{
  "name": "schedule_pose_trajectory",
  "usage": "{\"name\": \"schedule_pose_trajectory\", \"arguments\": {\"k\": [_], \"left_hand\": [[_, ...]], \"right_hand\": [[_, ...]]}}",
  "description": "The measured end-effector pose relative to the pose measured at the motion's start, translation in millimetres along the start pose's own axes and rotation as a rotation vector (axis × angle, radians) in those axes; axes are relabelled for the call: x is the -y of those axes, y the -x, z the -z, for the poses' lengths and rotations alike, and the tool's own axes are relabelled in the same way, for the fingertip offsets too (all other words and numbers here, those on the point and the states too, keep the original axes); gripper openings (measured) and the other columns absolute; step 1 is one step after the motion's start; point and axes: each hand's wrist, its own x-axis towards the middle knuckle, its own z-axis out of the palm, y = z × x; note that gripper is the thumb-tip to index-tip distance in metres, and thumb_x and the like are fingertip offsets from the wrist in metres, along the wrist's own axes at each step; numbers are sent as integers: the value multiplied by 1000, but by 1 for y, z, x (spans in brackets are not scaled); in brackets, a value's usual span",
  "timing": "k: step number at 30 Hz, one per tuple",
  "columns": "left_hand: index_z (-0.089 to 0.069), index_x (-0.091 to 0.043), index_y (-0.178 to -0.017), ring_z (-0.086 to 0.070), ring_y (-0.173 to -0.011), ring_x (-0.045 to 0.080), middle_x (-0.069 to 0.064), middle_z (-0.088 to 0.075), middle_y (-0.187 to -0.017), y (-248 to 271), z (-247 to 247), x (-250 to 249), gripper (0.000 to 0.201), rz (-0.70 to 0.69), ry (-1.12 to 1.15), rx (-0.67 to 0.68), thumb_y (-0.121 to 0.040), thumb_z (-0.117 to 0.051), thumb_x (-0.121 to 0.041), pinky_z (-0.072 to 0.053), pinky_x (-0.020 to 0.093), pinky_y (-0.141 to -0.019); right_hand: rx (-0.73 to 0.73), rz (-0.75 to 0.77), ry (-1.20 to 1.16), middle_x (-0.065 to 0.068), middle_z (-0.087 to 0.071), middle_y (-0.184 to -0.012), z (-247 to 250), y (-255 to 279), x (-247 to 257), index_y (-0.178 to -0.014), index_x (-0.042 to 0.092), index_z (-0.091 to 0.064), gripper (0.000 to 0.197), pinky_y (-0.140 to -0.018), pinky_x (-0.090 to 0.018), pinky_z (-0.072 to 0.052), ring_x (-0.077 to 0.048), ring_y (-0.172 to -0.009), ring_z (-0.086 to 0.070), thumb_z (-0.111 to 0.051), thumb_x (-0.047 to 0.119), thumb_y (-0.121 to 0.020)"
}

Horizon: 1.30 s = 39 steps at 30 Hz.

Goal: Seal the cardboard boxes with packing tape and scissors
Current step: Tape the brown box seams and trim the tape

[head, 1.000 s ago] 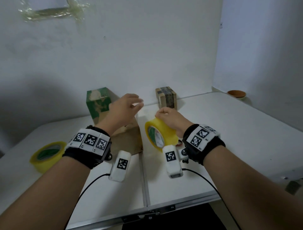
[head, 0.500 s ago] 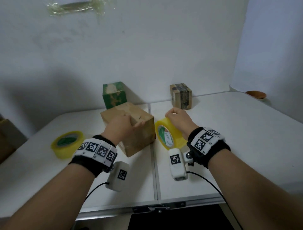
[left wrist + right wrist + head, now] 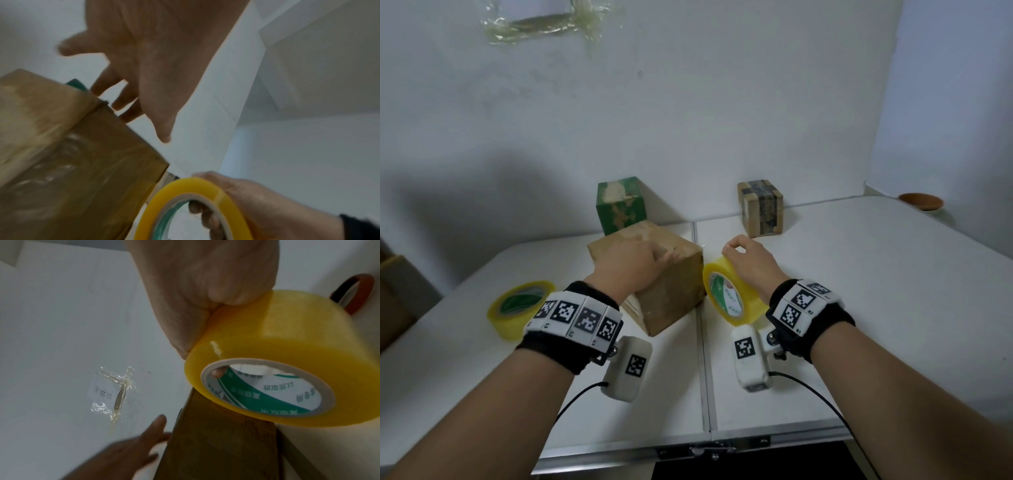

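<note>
Two hands are working at the middle of the white table [image 3: 859, 308], one on each side of its centre seam. The left hand [image 3: 626, 270] is lying on top of the brown cardboard box [image 3: 671, 298], fingers spread and nearly straight, reaching toward the far edge; the left wrist view is showing the fingertips [image 3: 121, 104] just past the box's top edge [image 3: 61, 146], not curled round it. Half a second ago this hand was sitting on the near part of the lid, and a second ago it was hovering above the box. The right hand [image 3: 751, 263] is gripping the yellow tape roll [image 3: 732, 294], thumb and fingers curled over the roll's outer face with a fingertip [image 3: 219, 373] showing inside the cardboard core [image 3: 267, 386]. The roll is standing on edge, just right of the box and touching or almost touching its right side; it is sitting a little nearer the box than in the earlier frames. A short glint of clear tape is showing between roll and box corner, though how far it runs is unclear. The box is resting on the table, turned corner-on toward the viewer, much as it was half a second ago.

A second yellow tape roll [image 3: 520, 306] is lying flat at the left. A green box [image 3: 621, 204] and a taped brown box [image 3: 760, 209] are standing against the far wall, and a brown dish [image 3: 920, 201] is sitting far right.
</note>
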Motion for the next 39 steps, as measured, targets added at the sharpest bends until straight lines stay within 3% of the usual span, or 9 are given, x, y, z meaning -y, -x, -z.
{"name": "schedule_pose_trajectory", "arguments": {"k": [3,7,12,19,25,29,31,34,39], "left_hand": [[-62,-26,-119,-57,-109,23,-1,-62,-121,-5,22,-9,44,-10,133,-200,-98,-32,-50,-39,42,-96],[-62,-22,-125,-56,-114,21,0,-63,-125,-16,37,-35,35,-12,506,21,-97,-50,-39,-41,38,-102],[-65,-21,-121,-57,-105,17,1,-65,-119,-29,32,-52,40,-60,446,98,-97,-48,-47,-41,27,-86],[-72,-18,-93,-53,-72,3,-11,-60,-77,-37,24,-55,20,-46,597,53,-88,-67,-37,-38,19,-59],[-64,-25,-87,-54,-74,9,-12,-58,-76,-37,17,-58,16,-60,545,-28,-90,-63,-40,-35,24,-57],[-60,-22,-89,-56,-78,14,-7,-58,-80,-38,17,-56,17,-38,564,-61,-92,-60,-38,-40,27,-66],[-61,-18,-87,-56,-73,11,-8,-58,-76,-38,22,-48,17,-7,683,-65,-93,-61,-34,-42,25,-63],[-62,-21,-83,-55,-78,14,-8,-59,-77,-41,27,-26,18,18,714,-99,-91,-64,-36,-46,34,-78],[-54,-28,-73,-51,-83,17,-14,-53,-73,-40,32,-1,22,38,587,-163,-92,-61,-38,-42,44,-91]], "right_hand": [[4,-4,-16,2,-56,-110,0,2,-1,-105,24,-57,15,-92,-33,-42,-18,-102,-50,-47,32,-97],[11,3,-22,0,-58,-115,0,4,2,-103,23,-57,14,-94,-35,-43,-19,-103,-51,-48,33,-97],[1,-13,-13,-1,-60,-116,0,6,3,-101,27,-56,13,-98,-40,-44,-23,-108,-54,-47,35,-96],[14,-16,-4,2,-58,-111,0,6,3,-99,29,-54,13,-99,-44,-44,-23,-108,-53,-45,38,-97],[48,-23,22,-2,-59,-123,4,10,4,-107,28,-53,17,-98,-38,-43,-23,-114,-52,-44,40,-98],[116,13,102,-6,-50,-142,17,10,18,-132,16,-51,44,-100,-32,-37,-22,-129,-46,-47,43,-99],[108,14,58,-13,-58,-131,25,9,30,-127,6,-57,50,-99,-37,-41,-27,-119,-54,-48,45,-98],[108,13,-103,-12,-58,-74,28,13,48,-80,10,-57,40,-78,-49,-50,-28,-73,-58,-51,48,-89],[80,60,-76,3,-40,-76,14,17,63,-84,18,-41,24,-61,-31,-31,-15,-67,-42,-44,40,-91]]}}
